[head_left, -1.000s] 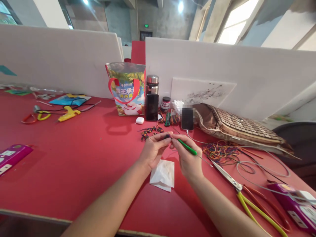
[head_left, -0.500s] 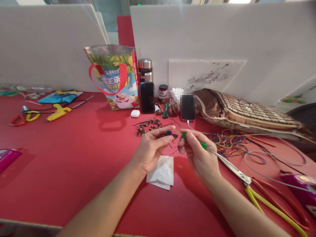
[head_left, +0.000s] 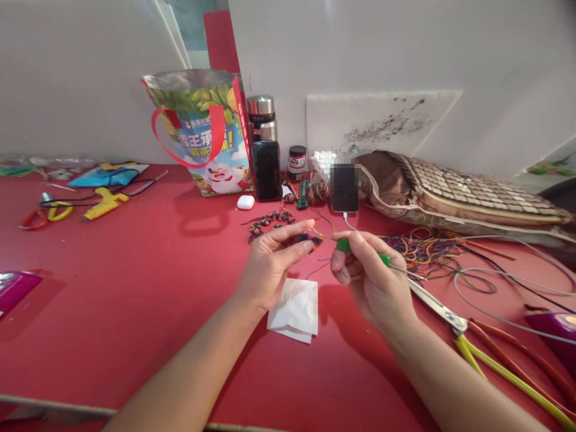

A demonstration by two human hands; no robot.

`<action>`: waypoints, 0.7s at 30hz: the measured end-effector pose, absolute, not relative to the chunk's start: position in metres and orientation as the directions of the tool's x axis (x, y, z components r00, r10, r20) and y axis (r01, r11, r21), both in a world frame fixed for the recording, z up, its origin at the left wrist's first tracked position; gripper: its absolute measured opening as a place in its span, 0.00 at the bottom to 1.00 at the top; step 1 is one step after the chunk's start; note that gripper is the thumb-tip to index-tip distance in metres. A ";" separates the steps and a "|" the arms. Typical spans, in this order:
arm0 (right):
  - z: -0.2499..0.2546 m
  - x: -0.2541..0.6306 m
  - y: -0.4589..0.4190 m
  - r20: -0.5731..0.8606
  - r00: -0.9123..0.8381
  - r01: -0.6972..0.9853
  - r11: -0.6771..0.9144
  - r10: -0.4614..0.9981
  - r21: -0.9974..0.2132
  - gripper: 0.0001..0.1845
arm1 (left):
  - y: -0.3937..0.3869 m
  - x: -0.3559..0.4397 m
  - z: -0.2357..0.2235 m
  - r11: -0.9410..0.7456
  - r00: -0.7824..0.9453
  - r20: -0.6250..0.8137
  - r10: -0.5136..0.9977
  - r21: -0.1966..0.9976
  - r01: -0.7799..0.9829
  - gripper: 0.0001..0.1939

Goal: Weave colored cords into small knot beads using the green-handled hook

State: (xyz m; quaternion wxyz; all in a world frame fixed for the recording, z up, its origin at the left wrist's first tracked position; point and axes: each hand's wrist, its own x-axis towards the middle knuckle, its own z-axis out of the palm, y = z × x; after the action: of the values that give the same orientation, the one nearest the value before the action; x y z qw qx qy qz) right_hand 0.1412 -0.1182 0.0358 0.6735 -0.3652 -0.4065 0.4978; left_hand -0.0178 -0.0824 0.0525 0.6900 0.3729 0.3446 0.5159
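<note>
Centrally, the folded white tissue (head_left: 294, 311) lies flat on the red table (head_left: 180, 312) and serves as the landmark. Beyond its far edge, the left hand (head_left: 275, 261) holds a small dark, multicoloured knotted piece (head_left: 315, 241), raised above the table. The piece lies between the left thumb and the other fingers, its free end projecting past the thumb tip towards the right; the index finger arches above it, leaving a narrow gap in which a thin orange thread shows.

To the right of the tissue and beyond it, the right hand (head_left: 375, 273) grips a green-handled tool (head_left: 344, 245) in a narrow pinch, the thumb on top. One thin metal end points at the knotted piece, and the other extends past the hand to the right. The pictures do not show clearly whether its tip touches the thread.

Beyond the tissue and slightly to its left, a knotted multicoloured strand (head_left: 266, 220) rests on the table, near the left fingers; farther beyond stands a black phone (head_left: 266, 171). To the right of the tissue lie large scissors (head_left: 458, 324) with red and yellow handles and, farther beyond, a tangle of coloured cord (head_left: 423, 249).
</note>
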 end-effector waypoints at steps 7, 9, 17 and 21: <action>0.035 0.139 -0.123 0.317 0.266 -0.152 0.365 0.910 -0.918 0.11 | -0.086 -0.013 0.050 0.016 0.077 0.013 0.997 0.935 -0.354 0.18; 0.035 0.133 -0.125 0.359 0.296 -0.095 0.402 0.885 -0.911 0.11 | -0.086 -0.012 0.049 0.035 0.080 -0.006 0.997 0.933 -0.358 0.19; 0.025 0.124 -0.121 0.274 0.293 -0.290 0.359 0.916 -0.887 0.13 | -0.087 -0.012 0.049 0.117 0.170 -0.054 0.984 0.916 -0.385 0.18; 0.027 0.128 -0.115 0.105 0.206 -0.492 0.196 0.973 -0.848 0.17 | -0.086 -0.013 0.051 0.127 0.188 -0.059 0.980 0.918 -0.376 0.17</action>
State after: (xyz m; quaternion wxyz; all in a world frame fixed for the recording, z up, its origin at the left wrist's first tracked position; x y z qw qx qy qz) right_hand 0.1279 -0.1149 0.0269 0.6930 -0.3504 -0.3430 0.5285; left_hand -0.0135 -0.0865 0.0514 0.6534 0.4089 0.3696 0.5189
